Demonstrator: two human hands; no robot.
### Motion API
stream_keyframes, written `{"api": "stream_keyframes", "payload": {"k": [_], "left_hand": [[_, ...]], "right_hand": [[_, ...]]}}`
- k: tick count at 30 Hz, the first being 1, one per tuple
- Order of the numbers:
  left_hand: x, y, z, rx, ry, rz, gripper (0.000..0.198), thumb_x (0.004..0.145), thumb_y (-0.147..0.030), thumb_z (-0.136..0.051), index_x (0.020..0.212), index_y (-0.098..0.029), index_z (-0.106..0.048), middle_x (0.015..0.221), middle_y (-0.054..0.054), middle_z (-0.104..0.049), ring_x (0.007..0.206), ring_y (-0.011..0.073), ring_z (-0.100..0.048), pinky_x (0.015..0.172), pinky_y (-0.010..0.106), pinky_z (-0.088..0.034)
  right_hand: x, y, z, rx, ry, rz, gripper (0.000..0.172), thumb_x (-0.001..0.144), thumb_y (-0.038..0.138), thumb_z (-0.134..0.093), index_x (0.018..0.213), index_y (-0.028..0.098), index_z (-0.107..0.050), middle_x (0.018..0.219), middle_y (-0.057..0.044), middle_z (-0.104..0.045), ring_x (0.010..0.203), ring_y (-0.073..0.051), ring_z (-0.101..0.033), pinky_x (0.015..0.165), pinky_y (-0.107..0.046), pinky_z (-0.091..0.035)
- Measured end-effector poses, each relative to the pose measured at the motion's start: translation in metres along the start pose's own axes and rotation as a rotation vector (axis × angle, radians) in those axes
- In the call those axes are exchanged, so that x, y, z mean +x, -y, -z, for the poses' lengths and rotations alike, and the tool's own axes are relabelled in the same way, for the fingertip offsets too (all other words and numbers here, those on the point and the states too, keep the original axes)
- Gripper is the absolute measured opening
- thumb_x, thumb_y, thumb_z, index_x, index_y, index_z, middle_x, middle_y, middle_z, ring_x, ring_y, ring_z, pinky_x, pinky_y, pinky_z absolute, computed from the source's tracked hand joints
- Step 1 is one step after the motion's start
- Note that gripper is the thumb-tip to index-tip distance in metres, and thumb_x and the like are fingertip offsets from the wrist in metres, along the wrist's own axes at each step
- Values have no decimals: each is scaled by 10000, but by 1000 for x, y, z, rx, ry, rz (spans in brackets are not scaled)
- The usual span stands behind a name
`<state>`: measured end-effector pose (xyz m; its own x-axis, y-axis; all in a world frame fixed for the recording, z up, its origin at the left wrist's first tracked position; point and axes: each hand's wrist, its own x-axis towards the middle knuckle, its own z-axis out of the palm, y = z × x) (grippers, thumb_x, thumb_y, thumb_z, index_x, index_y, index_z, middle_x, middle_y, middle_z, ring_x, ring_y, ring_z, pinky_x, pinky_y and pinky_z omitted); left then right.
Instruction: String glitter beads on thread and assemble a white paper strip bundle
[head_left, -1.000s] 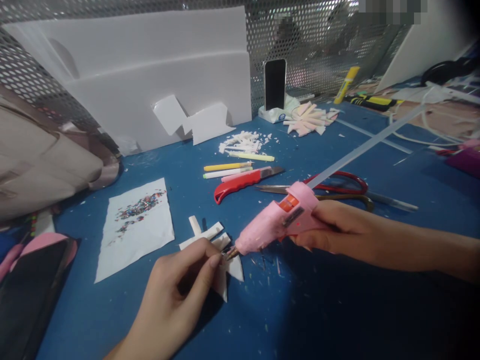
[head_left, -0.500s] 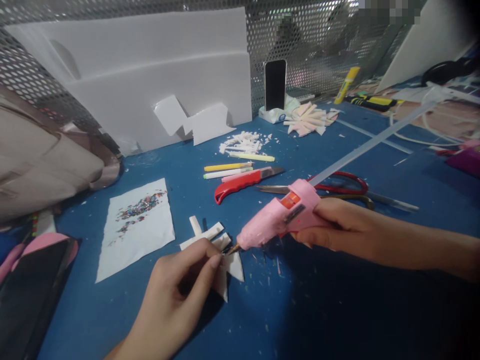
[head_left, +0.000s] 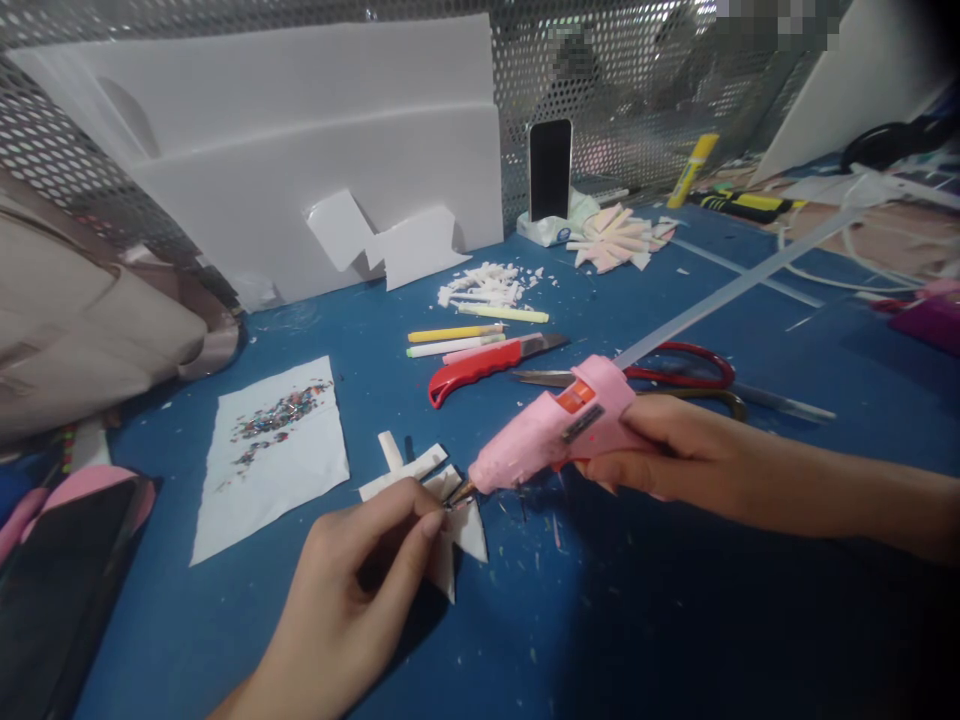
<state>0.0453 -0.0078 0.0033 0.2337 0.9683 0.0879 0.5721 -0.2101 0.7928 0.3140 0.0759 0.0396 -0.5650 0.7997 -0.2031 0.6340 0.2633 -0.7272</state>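
My right hand is wrapped round the grip of a pink glue gun, its metal nozzle pointing down and left. A long clear glue stick sticks out of its back end. The nozzle tip is at the fingertips of my left hand, which pinches at a cluster of white foam strips lying on the blue table. My fingers hide what exactly is pinched there. Left of it, a white paper sheet bears small shiny coloured gems.
Beyond the hands lie a red-handled knife, several pens and scissors. White scraps, a pile of pale strips and an upright phone stand further back. A dark phone lies at left, below a beige bag.
My right hand and the glue gun have shifted slightly left, the nozzle staying at my left fingertips. My left hand and the white strips look unmoved.
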Motion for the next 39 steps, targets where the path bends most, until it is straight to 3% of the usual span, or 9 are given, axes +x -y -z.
{"api": "stream_keyframes", "payload": {"k": [3, 8, 13, 18, 22, 26, 29, 33, 39], "left_hand": [[0, 0, 1, -2, -6, -5, 322, 984, -263, -460, 678, -199, -534, 541, -60, -519, 452, 67, -465, 448, 152, -340], [-1, 0, 1, -2, -10, 0, 318, 983, -261, -461, 684, -199, -548, 542, -60, -525, 449, 65, -468, 442, 150, -336], [-2, 0, 0, -16, -7, 7, 318, 981, -255, -466, 683, -198, -558, 550, -57, -545, 456, 63, -480, 445, 149, -337], [-1, 1, 0, -12, -14, 18, 318, 980, -279, -477, 681, -202, -551, 529, -62, -519, 441, 64, -453, 416, 155, -299], [0, 3, -1, -54, -1, 26, 328, 985, -299, -469, 681, -201, -546, 531, -58, -526, 434, 68, -446, 416, 158, -311], [0, 4, -2, -96, 1, 52, 331, 990, -321, -466, 696, -199, -558, 536, -57, -524, 441, 69, -448, 419, 157, -316], [-1, 3, -2, -97, -11, 80, 339, 992, -348, -462, 706, -196, -564, 532, -60, -510, 441, 66, -435, 415, 158, -304], [-2, 4, -2, -88, -12, 86, 354, 991, -378, -461, 706, -194, -561, 525, -63, -489, 428, 64, -418, 409, 161, -300], [-3, 5, -3, -104, -19, 109, 324, 986, -371, -468, 730, -199, -566, 543, -60, -530, 434, 70, -451, 423, 165, -330]], "right_hand": [[0, 0, -1, 42, 70, 17, 454, 927, 591, -495, 759, 172, -545, 661, 18, -490, 583, -106, -466, 550, -241, -371], [3, -8, -5, -10, 23, 63, 475, 912, 613, -500, 722, 178, -532, 642, 23, -482, 566, -107, -458, 503, -233, -345], [5, -14, -5, -109, -110, 163, 475, 917, 607, -498, 710, 185, -566, 643, 7, -549, 573, -131, -504, 521, -248, -376], [5, -20, 4, -271, -220, 406, 306, 994, 421, -471, 873, 198, -642, 876, -41, -660, 774, -180, -592, 708, -296, -435], [0, -26, 24, -485, -435, 507, 216, 986, 377, -480, 920, 207, -596, 889, -56, -606, 801, -204, -555, 710, -327, -419], [-2, -40, 60, -649, -712, 451, 284, 967, 441, -481, 879, 198, -598, 760, -37, -521, 677, -170, -472, 626, -317, -345], [4, -62, 90, -554, -896, 200, 359, 901, 481, -603, 739, 161, -598, 635, 2, -467, 588, -105, -385, 594, -302, -287], [23, -98, 107, 50, -749, -81, 308, 919, 414, -591, 928, 118, -676, 826, -60, -635, 643, -86, -460, 591, -283, -327], [36, -130, 89, 144, -618, -174, 332, 888, 378, -616, 1095, 128, -686, 1101, -141, -704, 716, -112, -507, 609, -259, -407]]}}
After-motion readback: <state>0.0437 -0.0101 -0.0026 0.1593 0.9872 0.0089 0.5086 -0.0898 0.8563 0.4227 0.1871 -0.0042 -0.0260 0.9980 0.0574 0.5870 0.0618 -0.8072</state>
